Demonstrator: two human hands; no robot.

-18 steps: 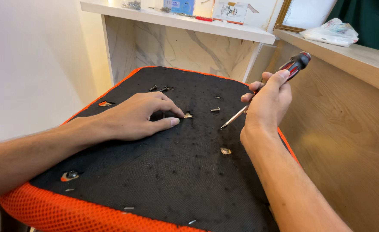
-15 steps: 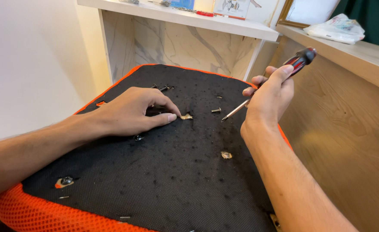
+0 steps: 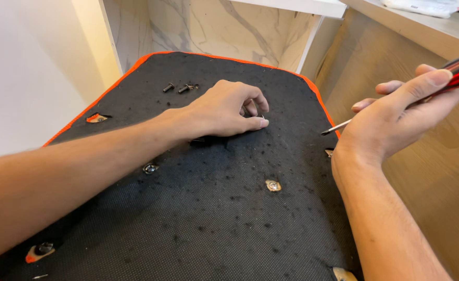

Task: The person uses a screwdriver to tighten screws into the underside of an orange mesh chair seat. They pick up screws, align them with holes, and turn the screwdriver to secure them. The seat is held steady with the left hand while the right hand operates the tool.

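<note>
A red-and-black screwdriver [image 3: 450, 73] is gripped in the right hand [image 3: 396, 117], held over the right edge of the black seat underside [image 3: 229, 208], its metal shaft pointed toward the seat's middle. The left hand [image 3: 224, 109] is laid on the upper middle of the seat, its fingers curled tight around something small that cannot be made out. Loose screws [image 3: 180, 87] are seen just beyond that hand on the seat. A metal threaded insert [image 3: 273, 185] is set in the seat nearer the camera. The seat is bordered by orange mesh [image 3: 203, 53].
</note>
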